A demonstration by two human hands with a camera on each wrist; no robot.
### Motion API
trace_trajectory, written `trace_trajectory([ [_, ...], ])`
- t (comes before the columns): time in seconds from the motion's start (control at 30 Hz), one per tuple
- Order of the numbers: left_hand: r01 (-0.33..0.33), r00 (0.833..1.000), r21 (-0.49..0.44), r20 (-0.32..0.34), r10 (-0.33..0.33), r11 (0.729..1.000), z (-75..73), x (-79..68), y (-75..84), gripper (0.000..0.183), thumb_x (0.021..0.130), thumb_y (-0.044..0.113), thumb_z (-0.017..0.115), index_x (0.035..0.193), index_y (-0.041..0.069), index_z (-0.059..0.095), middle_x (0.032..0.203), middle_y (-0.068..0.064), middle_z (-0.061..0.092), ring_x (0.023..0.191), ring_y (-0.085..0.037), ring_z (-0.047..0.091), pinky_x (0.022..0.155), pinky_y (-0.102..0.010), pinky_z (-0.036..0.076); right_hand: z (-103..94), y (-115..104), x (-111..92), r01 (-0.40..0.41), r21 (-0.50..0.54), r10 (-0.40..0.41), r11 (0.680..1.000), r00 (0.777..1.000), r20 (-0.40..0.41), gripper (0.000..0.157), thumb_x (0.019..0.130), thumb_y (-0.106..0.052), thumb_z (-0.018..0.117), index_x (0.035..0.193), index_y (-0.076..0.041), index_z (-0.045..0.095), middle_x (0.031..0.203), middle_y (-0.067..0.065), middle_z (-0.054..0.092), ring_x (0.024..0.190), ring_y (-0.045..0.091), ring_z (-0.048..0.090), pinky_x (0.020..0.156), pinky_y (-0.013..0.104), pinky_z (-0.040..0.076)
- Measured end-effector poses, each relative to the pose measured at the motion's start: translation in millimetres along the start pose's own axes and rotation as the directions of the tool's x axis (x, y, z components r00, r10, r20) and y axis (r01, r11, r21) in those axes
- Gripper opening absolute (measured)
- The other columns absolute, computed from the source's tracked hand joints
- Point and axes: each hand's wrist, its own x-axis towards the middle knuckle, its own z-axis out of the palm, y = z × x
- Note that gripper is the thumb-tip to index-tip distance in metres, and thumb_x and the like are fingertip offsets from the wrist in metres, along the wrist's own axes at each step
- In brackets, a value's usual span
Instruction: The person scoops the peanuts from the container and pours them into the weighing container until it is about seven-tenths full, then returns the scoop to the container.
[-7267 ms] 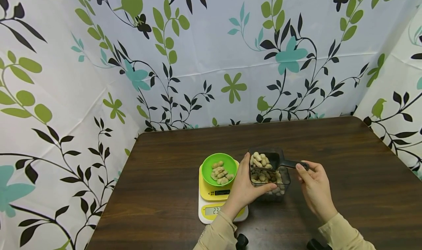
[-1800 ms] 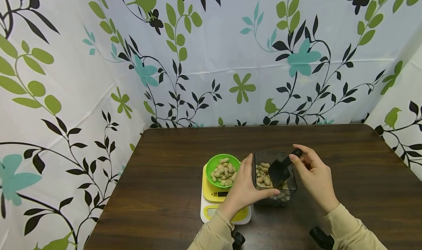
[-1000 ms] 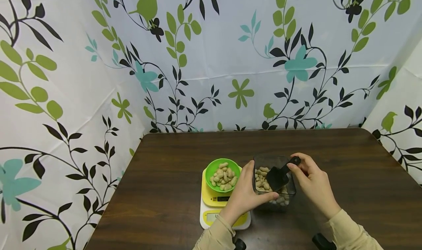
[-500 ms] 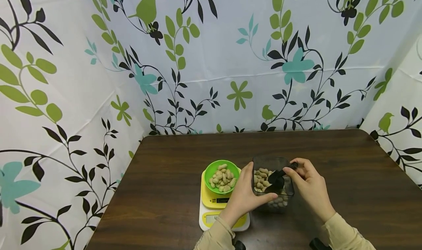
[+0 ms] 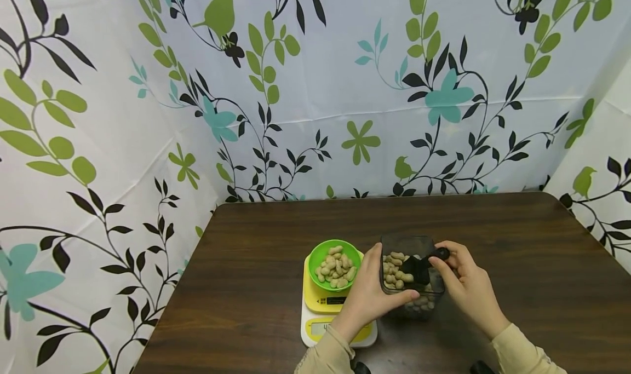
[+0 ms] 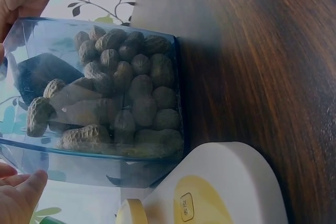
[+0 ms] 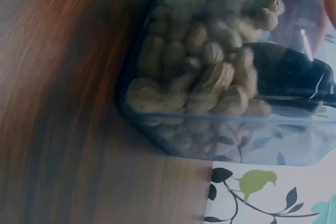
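My left hand (image 5: pixel 367 292) grips the near left side of a clear plastic container (image 5: pixel 434 293), thumb across the front. The container is partly filled with unshelled peanuts (image 5: pixel 393 270). In my right hand (image 5: pixel 468 286), thumb and fingers pinch the handle of a black scoop (image 5: pixel 418 269), whose head is down inside the container among the peanuts. Through the wall, the right wrist view shows the dark scoop head (image 7: pixel 289 72) against the peanuts (image 7: pixel 210 82). To the left, a green bowl (image 5: pixel 315 249) of peanuts sits on a yellow and white kitchen scale (image 5: pixel 320 303).
Everything stands on a dark wooden table (image 5: pixel 236 275). A white curtain (image 5: pixel 305 89) with a leaf and bird print hangs behind and at both sides. My left forearm overlaps part of the scale and its display (image 5: pixel 320 328).
Compared with the earliest frame, the green bowl holds more peanuts. The scoop, which was level at the container's rim with peanuts in it, is now lower inside. My left hand stays on the container.
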Motion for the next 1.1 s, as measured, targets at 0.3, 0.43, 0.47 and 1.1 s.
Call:
trace_trajectory([
  [0.3,-0.003,1.0,0.016,-0.002,0.003,1.0,-1.8,0.6,3.2,0.104,0.075,0.057,0.07,0.151,0.018,0.011,0.155,-0.005,0.018,0.14,-0.025,0.028,0.105,-0.05,0.037,7.7,1.9,-3.6,0.02,0.015,-0.02,1.0,0.999,-0.031,0.031,0.084,-0.002,0.066,0.11,0.001,0.05,0.066,0.003,0.066,0.045,-0.006,0.033,0.039,0.013,0.026],
  [0.43,0.008,1.0,0.011,0.01,-0.008,1.0,-1.3,0.8,3.3,0.104,0.075,0.058,0.069,0.152,0.019,0.01,0.156,-0.006,0.017,0.141,-0.025,0.027,0.105,-0.051,0.037,11.4,0.4,-3.1,-0.025,0.028,0.026,0.999,0.999,-0.046,0.029,0.082,-0.003,0.068,0.105,0.001,0.05,0.074,0.009,0.072,0.047,-0.002,0.043,0.039,0.014,0.028],
  [0.47,0.009,1.0,0.01,0.012,-0.009,1.0,-1.1,0.9,3.2,0.104,0.075,0.058,0.069,0.152,0.019,0.01,0.156,-0.005,0.017,0.141,-0.025,0.027,0.105,-0.051,0.037,11.5,0.1,-3.1,-0.032,0.031,0.033,0.999,0.998,-0.047,0.029,0.083,-0.003,0.068,0.105,0.001,0.05,0.076,0.01,0.072,0.048,-0.002,0.045,0.039,0.014,0.028],
  [1.1,0.002,1.0,0.002,0.012,-0.002,1.0,-1.2,1.1,3.7,0.104,0.075,0.057,0.069,0.151,0.027,0.006,0.156,-0.004,0.016,0.141,-0.024,0.027,0.105,-0.05,0.037,9.3,2.2,-8.0,-0.018,0.088,0.026,0.996,0.996,-0.089,0.03,0.083,0.006,0.064,0.108,0.007,0.048,0.077,0.017,0.07,0.053,-0.006,0.044,0.044,0.014,0.031],
])
